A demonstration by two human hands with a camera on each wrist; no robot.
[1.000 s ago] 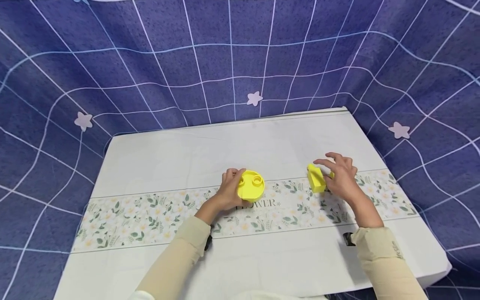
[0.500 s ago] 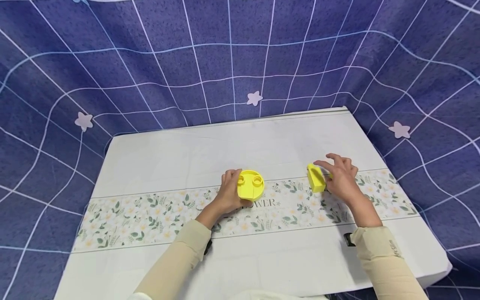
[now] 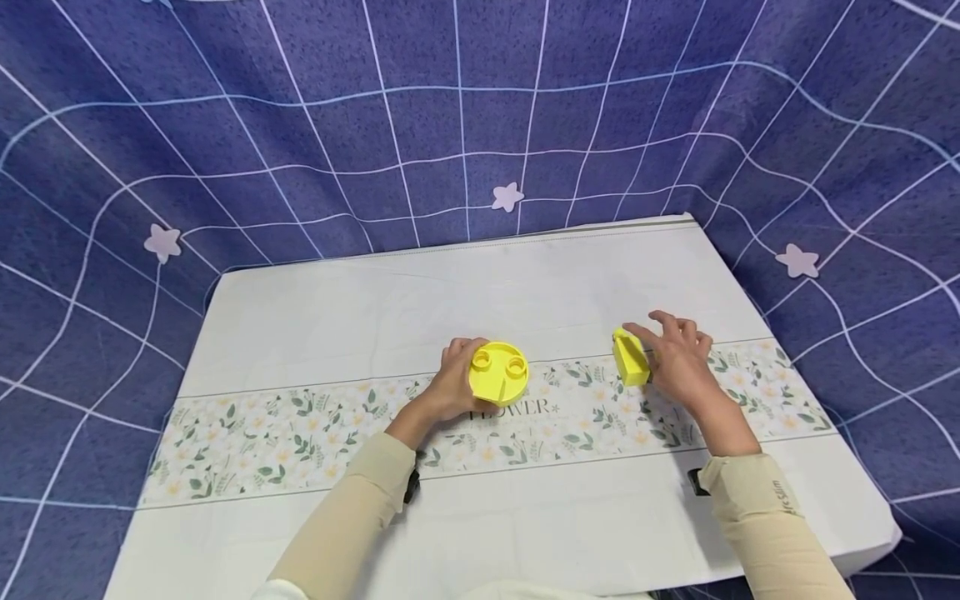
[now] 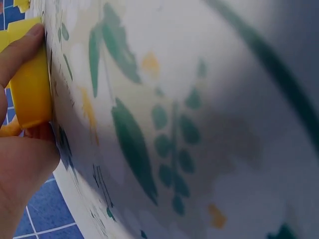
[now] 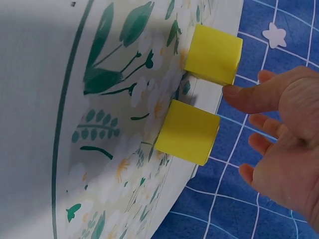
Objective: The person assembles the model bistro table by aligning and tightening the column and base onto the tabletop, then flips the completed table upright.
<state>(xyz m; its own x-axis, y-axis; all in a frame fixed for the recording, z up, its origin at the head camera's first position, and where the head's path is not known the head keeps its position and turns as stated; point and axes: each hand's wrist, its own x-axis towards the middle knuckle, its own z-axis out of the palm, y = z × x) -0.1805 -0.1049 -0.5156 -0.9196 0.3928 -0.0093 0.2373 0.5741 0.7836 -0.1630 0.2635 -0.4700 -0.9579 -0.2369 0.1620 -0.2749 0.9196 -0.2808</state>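
Observation:
My left hand (image 3: 448, 387) grips a round yellow piece (image 3: 491, 382) by its left side near the table's middle. Two raised rings and a pointed wedge show inside its rim. In the left wrist view its orange-yellow side wall (image 4: 32, 89) stands close to the cloth. To the right, my right hand (image 3: 681, 362) hovers with fingers spread beside a yellow block (image 3: 632, 358) that has a sloping top. The right wrist view has two yellow blocks; the thumb tip is by the upper block (image 5: 214, 54), contact unclear, and the lower block (image 5: 188, 132) is apart from the fingers.
A white tablecloth (image 3: 337, 317) with a floral band and printed lettering covers the table. Blue grid-patterned fabric (image 3: 420, 125) with star shapes hangs behind and along the sides. Dark wrist-camera parts (image 3: 699, 481) show by the sleeves.
The round yellow piece has turned slightly clockwise in my left hand. My right hand has shifted a little left, and the second yellow block behind it is now hidden in the head view.

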